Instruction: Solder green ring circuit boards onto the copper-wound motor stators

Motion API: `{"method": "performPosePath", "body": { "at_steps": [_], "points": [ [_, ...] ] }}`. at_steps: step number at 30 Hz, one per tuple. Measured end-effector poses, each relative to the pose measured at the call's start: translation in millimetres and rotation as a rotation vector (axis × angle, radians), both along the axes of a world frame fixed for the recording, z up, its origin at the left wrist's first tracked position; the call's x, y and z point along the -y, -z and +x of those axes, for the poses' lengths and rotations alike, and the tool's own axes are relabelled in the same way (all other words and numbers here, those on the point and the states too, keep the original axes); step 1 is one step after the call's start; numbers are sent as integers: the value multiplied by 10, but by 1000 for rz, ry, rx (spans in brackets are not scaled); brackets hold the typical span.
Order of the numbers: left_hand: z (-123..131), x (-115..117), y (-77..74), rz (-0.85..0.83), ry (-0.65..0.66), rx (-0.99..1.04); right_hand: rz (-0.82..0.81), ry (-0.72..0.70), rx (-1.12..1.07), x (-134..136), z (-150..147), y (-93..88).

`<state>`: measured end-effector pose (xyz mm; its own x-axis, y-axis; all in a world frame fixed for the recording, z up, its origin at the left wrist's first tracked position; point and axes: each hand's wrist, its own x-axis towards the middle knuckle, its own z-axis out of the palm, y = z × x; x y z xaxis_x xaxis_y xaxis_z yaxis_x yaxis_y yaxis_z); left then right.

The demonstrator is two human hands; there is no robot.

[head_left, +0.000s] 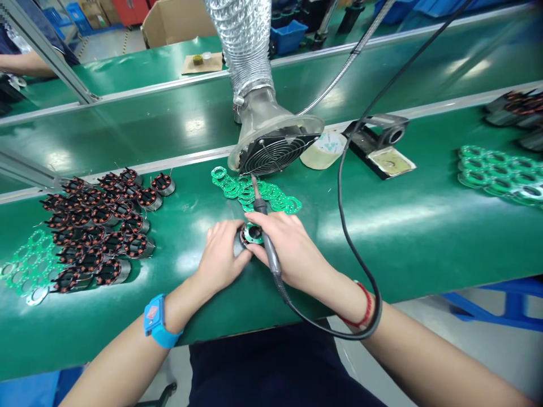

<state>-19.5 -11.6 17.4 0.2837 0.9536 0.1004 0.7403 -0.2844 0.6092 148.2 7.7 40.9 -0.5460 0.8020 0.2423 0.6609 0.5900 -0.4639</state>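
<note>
My left hand (pixel 220 254) is closed around a small motor stator (pixel 250 234) with a green ring board on top, steadying it on the green bench. My right hand (pixel 288 249) grips a black soldering iron (pixel 265 232) lying across its fingers, the tip pointing away toward a pile of green ring boards (pixel 254 192). The right fingers also touch the stator. The iron's black cable (pixel 352 237) loops off to the right and up. A blue wrist strap (pixel 156 322) is on my left wrist and a red cord on my right.
Several copper-wound stators (pixel 102 226) are grouped at the left beside a green board panel (pixel 29 265). A fume extractor fan (pixel 275 152) on a foil duct stands just behind the work. A soldering stand with sponge (pixel 382 152) and more green rings (pixel 500 175) sit right. Another person's arm (pixel 25 62) shows far left.
</note>
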Motion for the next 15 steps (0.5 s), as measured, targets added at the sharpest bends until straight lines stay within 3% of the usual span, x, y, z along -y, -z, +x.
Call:
{"method": "performPosePath", "body": {
  "at_steps": [3, 9, 15],
  "points": [
    [20, 2, -42, 22, 64, 84, -16, -8, -137, 51, 71, 123],
    [122, 27, -25, 52, 14, 28, -143, 29, -388, 147, 109, 410],
    [69, 37, -120, 4, 94, 21, -19, 205, -428, 161, 78, 427]
  ]
}}
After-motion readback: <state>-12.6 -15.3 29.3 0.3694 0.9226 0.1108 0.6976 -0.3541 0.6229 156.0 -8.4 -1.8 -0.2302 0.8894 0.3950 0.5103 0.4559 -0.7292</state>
